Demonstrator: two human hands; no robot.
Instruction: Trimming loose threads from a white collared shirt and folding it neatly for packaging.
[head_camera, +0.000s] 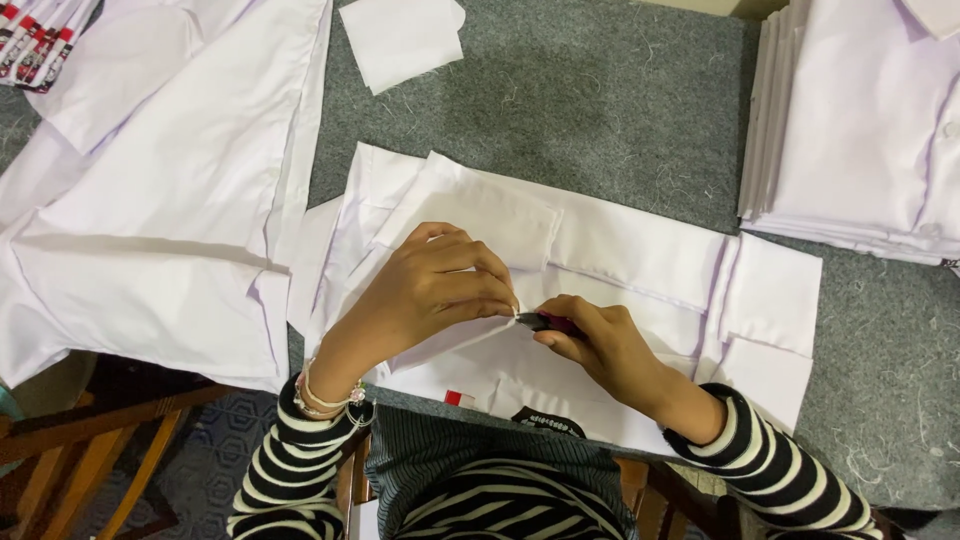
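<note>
Your left hand (430, 290) is pinching a fold of the white shirt (600, 260) lying flat on the grey table (620, 110) right in front of you; your right hand (600, 345) is gripping a small dark tool (545, 322), its tip touching the cloth just beside your left fingertips; a stack of folded shirts (860, 130) is sitting to your right; loose white shirts (150, 200) are spreading to your left; a small white cloth piece (400, 40) is lying beyond.

A grey felt-covered table (620, 100) stands over a wooden chair frame (90, 440) and patterned blue floor (215, 450).
</note>
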